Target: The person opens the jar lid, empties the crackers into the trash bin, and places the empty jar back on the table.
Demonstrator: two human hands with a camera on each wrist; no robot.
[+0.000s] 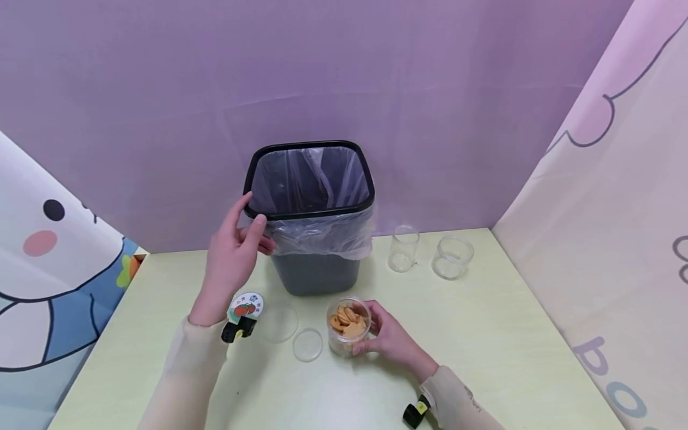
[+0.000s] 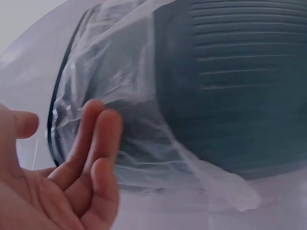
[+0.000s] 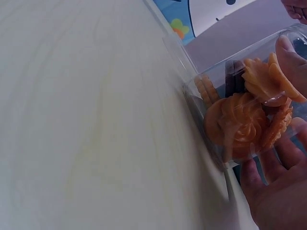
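My right hand [image 1: 395, 343] grips a clear plastic jar [image 1: 340, 347] of cookies [image 1: 348, 322], standing upright on the table in front of the bin. In the right wrist view the thumb lies on one side of the jar and the fingers on the other; orange-brown, ridged cookies [image 3: 240, 122] show through the wall. At the left corner of a grey trash bin [image 1: 314, 278] is my left hand [image 1: 228, 263], its fingers spread and slightly bent, holding nothing. It is beside the black rim and the translucent bin bag [image 1: 322, 239]; whether it touches them I cannot tell.
Two clear plastic jars [image 1: 403, 248] stand at the back right of the pale table [image 1: 484, 358]. Two clear round lids [image 1: 308, 345] lie left of the cookie jar. A round piece with a tomato picture [image 1: 247, 304] is partly hidden by the left wrist.
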